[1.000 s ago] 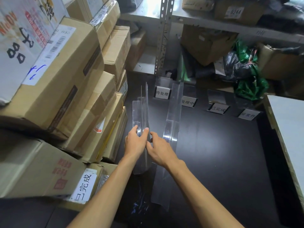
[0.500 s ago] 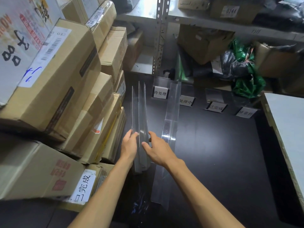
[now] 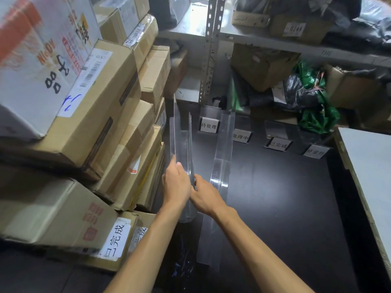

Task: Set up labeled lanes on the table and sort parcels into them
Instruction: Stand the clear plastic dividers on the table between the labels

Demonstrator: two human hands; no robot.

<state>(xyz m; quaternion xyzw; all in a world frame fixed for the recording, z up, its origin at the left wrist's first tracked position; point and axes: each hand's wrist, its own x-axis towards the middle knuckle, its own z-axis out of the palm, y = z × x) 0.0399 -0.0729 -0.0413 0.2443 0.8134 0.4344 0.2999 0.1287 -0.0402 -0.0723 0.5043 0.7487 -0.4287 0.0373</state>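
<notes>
A bundle of clear acrylic divider strips [image 3: 182, 142] stands on edge on the black table [image 3: 285, 197], close to the cardboard stack. My left hand [image 3: 175, 187] grips the bundle from its left side and my right hand [image 3: 205, 195] holds it from the right, near its closer end. One more clear divider [image 3: 222, 166] lies flat along the table just right of my hands. Small label stands line the far edge: the first white one [image 3: 209, 125], a second [image 3: 241, 136], a third [image 3: 278, 144] and another [image 3: 315, 152].
Stacked cardboard parcels [image 3: 101, 115] tower along the table's left side, some with white labels [image 3: 116, 237]. A metal shelf [image 3: 208, 49] behind holds boxes and green and black bags [image 3: 313, 98]. A light board [image 3: 368, 166] borders the table on the right.
The divider bundle has been tipped more upright and shifted slightly toward the cardboard stack; both hands stay on it. The camera view moved a little closer.
</notes>
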